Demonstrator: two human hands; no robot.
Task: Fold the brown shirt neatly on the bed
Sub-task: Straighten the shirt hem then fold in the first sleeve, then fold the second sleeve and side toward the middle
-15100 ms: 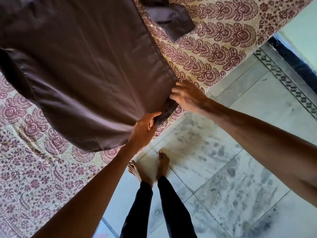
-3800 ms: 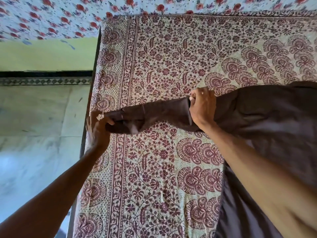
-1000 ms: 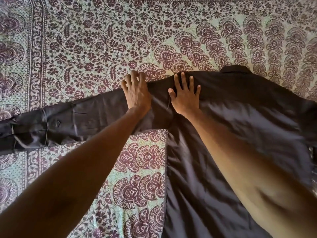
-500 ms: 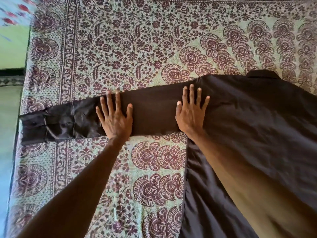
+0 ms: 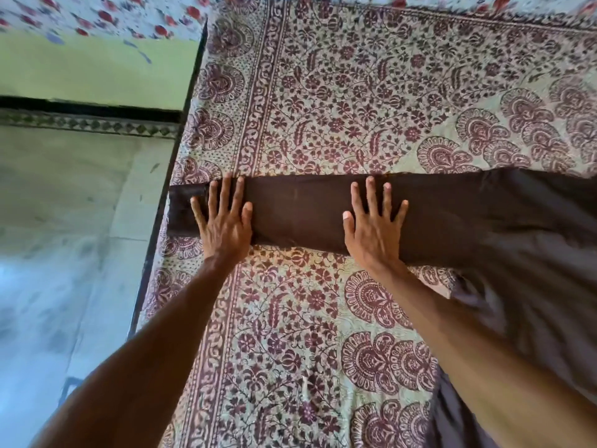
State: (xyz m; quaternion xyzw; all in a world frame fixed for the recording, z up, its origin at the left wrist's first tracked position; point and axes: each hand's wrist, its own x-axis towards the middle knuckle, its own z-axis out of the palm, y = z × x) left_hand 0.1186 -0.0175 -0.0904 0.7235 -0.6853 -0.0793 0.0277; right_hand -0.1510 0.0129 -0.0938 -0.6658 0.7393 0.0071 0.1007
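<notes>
- Brown shirt [image 5: 533, 253] lies flat on the bed [image 5: 323, 92], its body far from the bed edge [image 5: 158, 221]. One sleeve [image 5: 297, 215] runs out to that edge, and the cuff [image 5: 184, 211] reaches it.
- Left hand [image 5: 224, 221] is near the edge, just beside the cuff; right hand [image 5: 371, 231] is farther in, mid-sleeve.
- Both hands are spread flat, fingers straight, well apart, pressing and gripping nothing.
- Cloth looks thin, light and limp; it will likely slide and crease.
- Suggested hold: pinch the cuff and the shoulder end.
</notes>
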